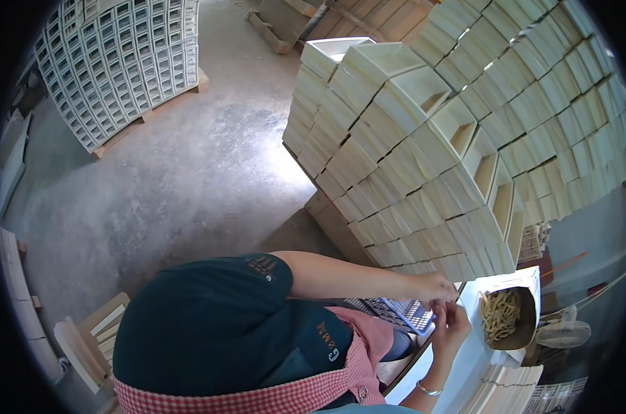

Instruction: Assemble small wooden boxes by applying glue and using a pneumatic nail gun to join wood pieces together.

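Note:
My left hand (434,287) reaches across from the upper arm, its fingers bent together over the edge of a white tabletop (469,352). Close against it is my right hand (452,323), with a bracelet on the wrist and fingers curled in a pinch. Both sets of fingertips meet; anything between them is too small or hidden to make out. Just beyond the hands stands an open carton (523,336) holding many short, pale yellow pieces (499,314). Below the hands, beside the table edge, lies a blue plastic basket (411,314).
Tall stacks of pale wooden open boxes (423,186) rise ahead and to the left of the table. Flat wooden boards (503,390) stand at its near end, by a small fan (563,334). Across the concrete floor (189,179) is a pallet stack of grey-white units (126,62).

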Demonstrator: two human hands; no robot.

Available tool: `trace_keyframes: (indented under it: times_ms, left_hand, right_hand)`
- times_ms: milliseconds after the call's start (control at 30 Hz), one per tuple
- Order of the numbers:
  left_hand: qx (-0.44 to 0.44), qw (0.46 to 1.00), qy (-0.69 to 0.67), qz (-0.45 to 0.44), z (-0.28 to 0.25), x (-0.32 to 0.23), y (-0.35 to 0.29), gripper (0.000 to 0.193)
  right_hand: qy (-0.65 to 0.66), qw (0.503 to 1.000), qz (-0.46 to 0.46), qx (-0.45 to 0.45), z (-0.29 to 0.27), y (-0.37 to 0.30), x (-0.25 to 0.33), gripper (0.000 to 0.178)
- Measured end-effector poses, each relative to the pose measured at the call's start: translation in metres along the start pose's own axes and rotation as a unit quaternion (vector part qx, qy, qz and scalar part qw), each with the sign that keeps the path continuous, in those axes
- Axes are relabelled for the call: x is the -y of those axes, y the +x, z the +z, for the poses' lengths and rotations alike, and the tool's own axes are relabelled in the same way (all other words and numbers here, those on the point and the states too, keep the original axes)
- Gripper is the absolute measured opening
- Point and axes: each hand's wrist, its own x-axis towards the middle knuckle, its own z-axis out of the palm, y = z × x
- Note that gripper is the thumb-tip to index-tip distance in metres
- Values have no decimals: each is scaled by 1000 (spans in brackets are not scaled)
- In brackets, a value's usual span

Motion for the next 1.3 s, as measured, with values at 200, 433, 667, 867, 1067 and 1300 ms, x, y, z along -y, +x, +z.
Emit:
trace_keyframes:
  times_ms: [200, 433, 667, 867, 1067, 1300]
  left_hand:
    - [84, 975, 55, -200, 53, 28, 12, 42]
    - [235, 925, 87, -285, 110, 58, 31, 53]
    - [246, 868, 96, -421, 162, 94, 47, 39]
    - [216, 920, -18, -326, 170, 188, 75, 18]
    - [209, 931, 130, -270, 159, 208, 103, 22]
    - [189, 873, 446, -56, 170, 228, 103, 25]
  right_hand:
    - [86, 992, 93, 3, -31, -68, -35, 9]
    - [53, 993, 77, -69, -67, -148, -50, 16]
    - [54, 980, 138, -135, -101, -219, -74, 34]
    - [16, 859, 342, -380, -120, -347, -79, 25]
    - [-259, 733, 531, -337, -157, -461, -120, 15]
    - [-320, 530, 610, -494, -261, -589, -206, 38]
